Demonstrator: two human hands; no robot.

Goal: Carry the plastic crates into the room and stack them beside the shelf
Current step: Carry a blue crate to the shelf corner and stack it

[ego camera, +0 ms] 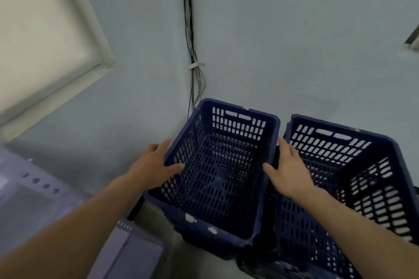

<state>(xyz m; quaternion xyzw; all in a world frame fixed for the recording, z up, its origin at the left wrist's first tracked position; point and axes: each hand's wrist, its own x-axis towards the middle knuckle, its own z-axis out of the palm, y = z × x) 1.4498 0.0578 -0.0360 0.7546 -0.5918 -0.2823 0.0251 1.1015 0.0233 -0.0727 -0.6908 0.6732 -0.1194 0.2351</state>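
A dark blue perforated plastic crate (217, 179) stands in the room's corner, on top of other crates whose chipped rims show below its near edge. My left hand (154, 165) straddles its left rim, thumb inside and fingers outside. My right hand (288, 170) straddles its right rim the same way, in the gap beside a second blue crate (353, 188). That second crate tops a neighbouring stack on the right. Both crates are empty.
A grey metal shelf (34, 188) with punched holes stands at the lower left, close to the left stack. Black cables (192, 52) run down the wall corner behind the crates. A pale framed panel (40, 29) hangs on the left wall.
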